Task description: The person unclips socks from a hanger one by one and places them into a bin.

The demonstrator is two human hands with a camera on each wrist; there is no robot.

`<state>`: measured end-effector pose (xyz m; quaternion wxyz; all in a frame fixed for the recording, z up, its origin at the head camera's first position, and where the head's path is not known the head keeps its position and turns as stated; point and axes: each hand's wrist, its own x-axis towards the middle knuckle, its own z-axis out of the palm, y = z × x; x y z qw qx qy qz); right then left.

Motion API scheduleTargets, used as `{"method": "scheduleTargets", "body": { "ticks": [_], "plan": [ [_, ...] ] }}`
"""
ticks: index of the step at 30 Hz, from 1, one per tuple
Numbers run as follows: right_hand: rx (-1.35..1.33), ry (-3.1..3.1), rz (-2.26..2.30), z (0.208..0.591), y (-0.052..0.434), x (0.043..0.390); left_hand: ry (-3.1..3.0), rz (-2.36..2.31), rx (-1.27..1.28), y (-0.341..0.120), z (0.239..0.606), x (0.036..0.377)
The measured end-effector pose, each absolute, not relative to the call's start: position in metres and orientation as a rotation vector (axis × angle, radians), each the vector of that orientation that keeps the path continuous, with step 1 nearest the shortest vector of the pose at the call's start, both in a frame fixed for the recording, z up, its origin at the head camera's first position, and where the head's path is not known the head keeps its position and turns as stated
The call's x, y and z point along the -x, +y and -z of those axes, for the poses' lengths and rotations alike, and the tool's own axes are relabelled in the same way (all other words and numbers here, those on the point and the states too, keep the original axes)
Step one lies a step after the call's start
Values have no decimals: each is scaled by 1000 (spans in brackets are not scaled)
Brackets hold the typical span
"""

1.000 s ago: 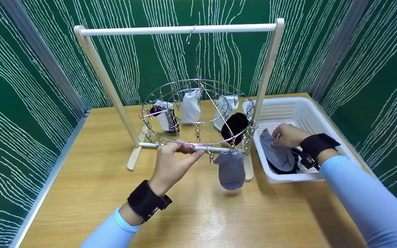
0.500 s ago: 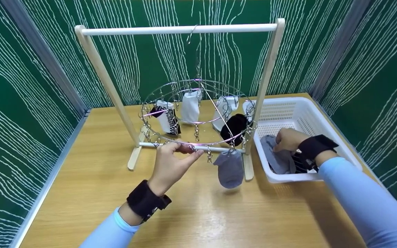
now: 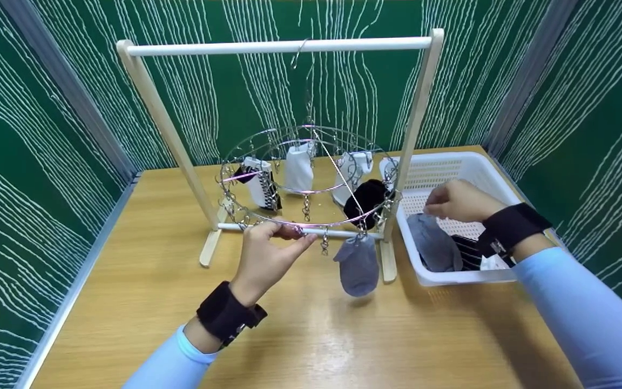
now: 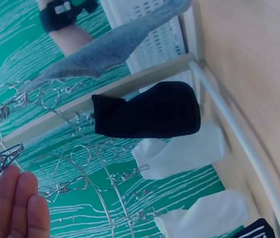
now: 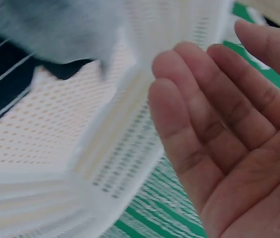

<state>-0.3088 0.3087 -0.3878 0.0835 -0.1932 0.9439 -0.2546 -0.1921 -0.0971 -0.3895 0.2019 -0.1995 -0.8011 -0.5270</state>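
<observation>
My left hand (image 3: 270, 256) pinches a metal clip (image 4: 5, 157) at the front of the round drying hanger (image 3: 311, 225). To its right a grey sock (image 3: 358, 266) hangs from the ring. Over the white basket (image 3: 434, 279) is my right hand (image 3: 465, 201), its fingers loosely bent and nothing between them in the right wrist view. Just below it, a second grey sock (image 3: 433, 243) lies in the basket, partly over a black striped sock (image 3: 467, 253). A black sock (image 4: 147, 110) hangs on the ring's right side.
A wooden stand with a white top bar (image 3: 268, 48) carries the hanger. Farther back on the ring hang white socks (image 3: 299, 168) and a black-and-white sock (image 3: 261, 183). A white item (image 3: 492, 263) lies at the basket's near side, by the right wrist strap.
My right hand went down onto the grey sock in the basket, then came up and away from it. The sock has shifted slightly and lies flatter. My left hand keeps its place.
</observation>
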Motion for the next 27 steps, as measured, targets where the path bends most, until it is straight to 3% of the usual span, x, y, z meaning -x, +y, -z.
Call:
{"method": "scheduleTargets", "body": {
  "ticks": [21,27],
  "plan": [
    [916,2922,1114,339,275,257,-2230,1476,512,-103,389,196],
    [1307,3056,1194,340,257,249,-2237,1461,486,-106,390,197]
  ]
}}
